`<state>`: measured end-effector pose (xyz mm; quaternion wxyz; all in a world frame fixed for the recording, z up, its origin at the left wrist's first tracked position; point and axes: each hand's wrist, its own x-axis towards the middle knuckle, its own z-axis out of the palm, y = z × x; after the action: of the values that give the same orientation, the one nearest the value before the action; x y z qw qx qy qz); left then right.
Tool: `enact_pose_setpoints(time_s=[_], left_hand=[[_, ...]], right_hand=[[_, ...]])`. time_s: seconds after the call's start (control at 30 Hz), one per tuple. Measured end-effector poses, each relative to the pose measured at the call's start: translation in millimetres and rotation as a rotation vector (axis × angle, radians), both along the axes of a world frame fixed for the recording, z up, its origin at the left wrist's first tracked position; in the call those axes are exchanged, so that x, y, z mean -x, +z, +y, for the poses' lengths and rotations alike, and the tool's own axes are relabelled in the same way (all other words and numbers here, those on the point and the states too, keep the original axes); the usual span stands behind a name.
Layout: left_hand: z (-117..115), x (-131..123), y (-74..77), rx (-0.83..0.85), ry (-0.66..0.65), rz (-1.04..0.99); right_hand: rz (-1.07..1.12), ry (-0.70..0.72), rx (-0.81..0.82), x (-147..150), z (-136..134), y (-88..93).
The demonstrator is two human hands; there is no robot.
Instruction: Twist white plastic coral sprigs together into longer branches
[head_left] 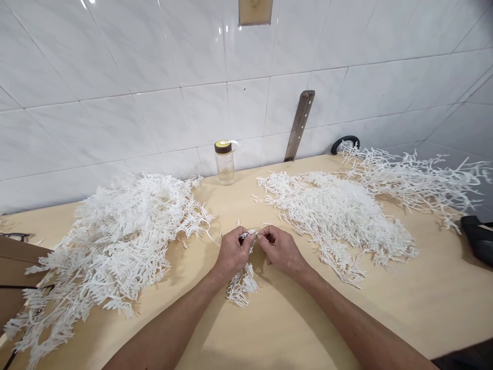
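Note:
At the middle of the table, my left hand (233, 253) is closed on a thin white branched piece (250, 234), which looks like plastic. My right hand (280, 252) pinches at the right end of the same piece, fingertips close to the left ones. Just below my hands lies a small heap of white branched bits (242, 285). To the left spreads a large pile of white branched pieces (127, 241). A flatter pile of short white sticks (339, 216) lies to the right. What sits inside the fingers is partly hidden.
A clear bottle with a yellow and dark lid (224, 163) stands near the tiled wall. A metal strip with holes (299, 126) leans there. Larger bare white branches (419, 174) lie back right, near a black object (477, 239). A cardboard box (19, 267) is at the left edge.

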<state>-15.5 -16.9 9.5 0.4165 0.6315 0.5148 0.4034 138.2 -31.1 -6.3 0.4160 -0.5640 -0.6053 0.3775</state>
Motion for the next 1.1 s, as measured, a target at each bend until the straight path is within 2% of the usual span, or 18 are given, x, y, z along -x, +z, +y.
enact_pose_setpoints(time_s=[0.2,0.33,0.43,0.53,0.63,0.77,0.9,1.1], left_hand=[[4.9,4.3,-3.2,0.047,0.036,-0.081],[11.7,9.0,-4.8,0.129,0.041,-0.178],[13.2,10.5,-2.2,0.197,0.042,-0.222],[13.1,11.7,1.7,0.229,0.026,-0.242],[12.7,12.4,4.6,0.235,0.018,-0.252],[11.1,11.1,5.0,0.205,0.014,-0.232],[10.6,9.3,1.3,0.136,0.011,-0.19],[12.6,9.3,-5.9,0.109,-0.001,-0.171]], right_hand=[[-0.175,-0.171,-0.139,-8.0,3.6,-3.5],[-0.216,-0.28,-0.134,-24.3,8.3,-4.8],[-0.258,-0.394,-0.185,-35.9,11.4,-2.5],[-0.282,-0.435,-0.291,-39.7,12.1,0.8],[-0.232,-0.366,-0.358,-31.0,8.3,4.9],[-0.119,-0.147,-0.289,-9.3,-0.3,9.8],[-0.064,-0.044,-0.262,2.5,-4.1,11.0],[0.097,0.025,0.017,3.1,-2.5,7.8]])
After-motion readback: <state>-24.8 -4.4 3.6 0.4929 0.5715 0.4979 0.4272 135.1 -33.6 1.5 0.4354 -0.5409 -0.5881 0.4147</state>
